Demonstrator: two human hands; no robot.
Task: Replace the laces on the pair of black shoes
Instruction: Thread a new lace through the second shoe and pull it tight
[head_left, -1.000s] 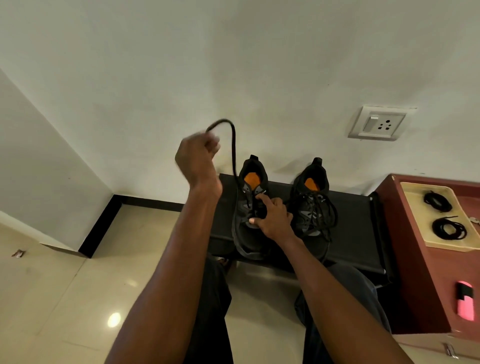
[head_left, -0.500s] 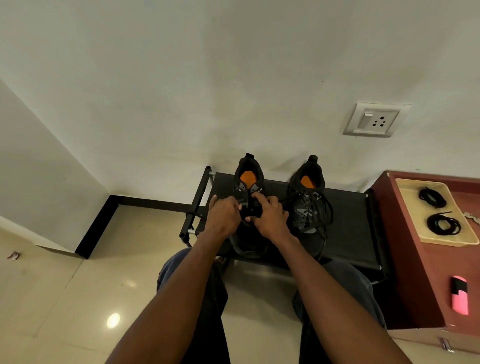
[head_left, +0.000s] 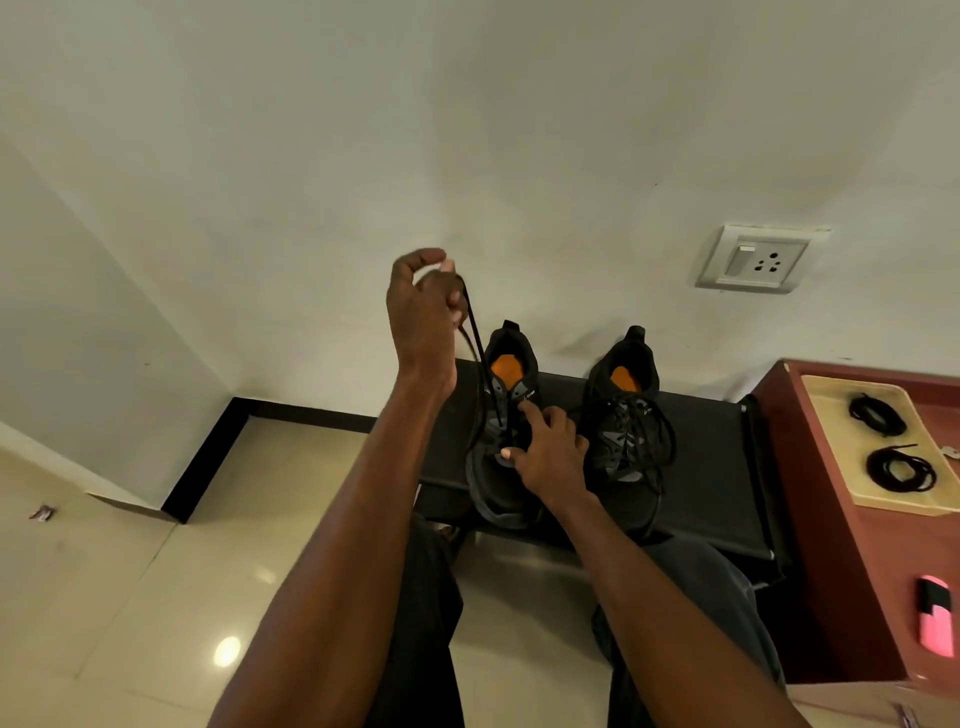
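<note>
Raised again toward twelve o'clock, left hand (head_left: 422, 306) pinches lace (head_left: 479, 358), drawing it from left shoe (head_left: 501, 441); right hand (head_left: 550, 452), fingers spread, steadies it: unlacing proceeds.

I count two black shoes: the left shoe (head_left: 501, 441) and the right shoe (head_left: 626, 415), side by side on one black rack (head_left: 717, 467). I see two hands, my left hand (head_left: 423, 306) and my right hand (head_left: 550, 452). One lace (head_left: 480, 358) runs up from the left shoe. One tray (head_left: 831, 441) holds two coiled laces, the far coil (head_left: 877, 413) and the near coil (head_left: 901, 470). There is one wall socket (head_left: 758, 258) and one pink thing (head_left: 936, 616).
</note>
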